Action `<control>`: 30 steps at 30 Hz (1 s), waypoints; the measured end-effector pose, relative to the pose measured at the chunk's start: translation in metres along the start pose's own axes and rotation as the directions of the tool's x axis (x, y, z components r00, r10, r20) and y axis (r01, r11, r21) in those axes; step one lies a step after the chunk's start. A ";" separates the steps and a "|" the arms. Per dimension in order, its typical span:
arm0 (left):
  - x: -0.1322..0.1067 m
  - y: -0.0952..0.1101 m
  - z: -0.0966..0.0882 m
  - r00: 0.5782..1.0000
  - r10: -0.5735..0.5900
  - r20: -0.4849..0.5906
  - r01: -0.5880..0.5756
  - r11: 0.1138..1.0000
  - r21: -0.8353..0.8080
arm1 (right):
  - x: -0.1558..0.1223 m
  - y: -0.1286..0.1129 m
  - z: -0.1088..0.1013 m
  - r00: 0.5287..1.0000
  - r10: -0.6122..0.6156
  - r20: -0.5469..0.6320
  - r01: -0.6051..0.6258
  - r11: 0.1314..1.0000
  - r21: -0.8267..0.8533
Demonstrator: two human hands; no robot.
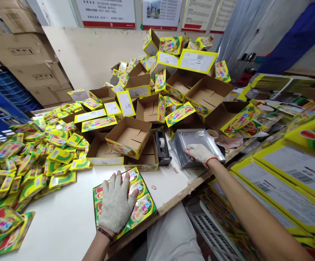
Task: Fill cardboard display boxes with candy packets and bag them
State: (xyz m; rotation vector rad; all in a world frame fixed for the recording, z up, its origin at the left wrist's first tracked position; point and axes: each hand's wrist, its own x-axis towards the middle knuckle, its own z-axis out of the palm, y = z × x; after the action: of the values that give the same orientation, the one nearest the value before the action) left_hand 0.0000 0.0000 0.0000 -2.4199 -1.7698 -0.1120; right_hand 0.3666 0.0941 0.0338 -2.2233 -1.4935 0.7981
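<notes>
Right forearm is slanting inward, right hand half-curled on plastic film, grip unclear; the left hand is lying spread, gripping nothing, on glossy, brightly lettered green-yellow packs boxed at the table's edge.

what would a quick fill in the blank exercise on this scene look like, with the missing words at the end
1. The neat block of small packs lies under the person's ____ grip.
2. The person's ____ grip rests on a shiny plastic stack.
3. The body of the tape dispenser is ____ in colour.
4. The open boxes piled on the table are ____ on the inside.

Missing words: left; right; black; brown
</notes>
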 end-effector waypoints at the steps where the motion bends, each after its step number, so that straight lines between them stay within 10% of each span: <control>1: 0.000 0.000 0.000 1.000 -0.001 0.000 0.001 1.000 -0.005 | -0.002 -0.001 0.000 1.000 -0.004 -0.001 0.004 1.000 -0.017; 8: -0.001 0.000 0.003 0.999 -0.017 -0.041 0.013 0.996 -0.088 | -0.031 -0.028 -0.015 0.972 -0.113 -0.206 0.080 0.983 -0.166; 14: -0.006 -0.009 0.001 0.966 -0.065 -0.249 -0.053 0.896 -0.440 | -0.117 -0.063 -0.046 0.806 -0.370 -0.462 0.267 0.924 -0.275; 16: -0.008 -0.015 -0.028 0.914 -0.108 -0.392 -0.145 0.814 -0.562 | -0.147 -0.075 -0.054 0.807 -0.544 -0.231 0.519 0.839 -0.164; 19: -0.006 -0.031 -0.092 0.826 -0.172 -0.536 -0.298 0.675 -0.675 | -0.169 -0.095 -0.058 0.765 -0.605 0.221 0.578 0.797 0.177; 24: -0.009 -0.058 -0.146 0.990 -0.119 -0.069 -0.044 0.205 -0.978 | -0.143 -0.139 -0.016 0.487 -0.599 0.635 0.400 0.800 0.448; 30: -0.014 -0.078 -0.066 0.856 -0.505 0.113 0.265 0.240 -0.934 | -0.085 -0.151 0.079 0.749 -0.535 0.391 0.174 0.728 0.663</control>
State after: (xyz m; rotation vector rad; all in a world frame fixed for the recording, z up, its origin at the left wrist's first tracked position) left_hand -0.0771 -0.0004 0.0683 -2.1280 -2.5802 -1.9038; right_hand 0.1831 0.0719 0.0790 -1.1968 -1.5557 1.6080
